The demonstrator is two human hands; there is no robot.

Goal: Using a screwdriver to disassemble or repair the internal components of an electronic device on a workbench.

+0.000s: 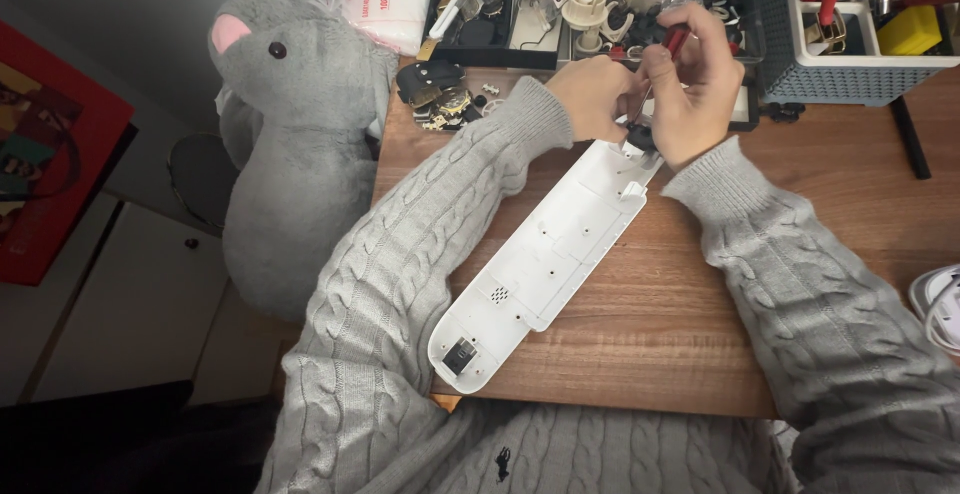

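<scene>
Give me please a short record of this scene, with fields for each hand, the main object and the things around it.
Left hand: left hand rests at the far end of the white casing
Right hand: right hand holds a red-handled tool, tip down at the same end
Main object: long white plastic casing, lying diagonally on the wooden desk
Left of desk: grey plush toy
Back of desk: black parts trays, grey basket

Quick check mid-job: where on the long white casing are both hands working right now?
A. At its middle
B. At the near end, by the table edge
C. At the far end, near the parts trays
C: the left hand and right hand meet over the far end of the white casing, beside the parts trays.
</scene>
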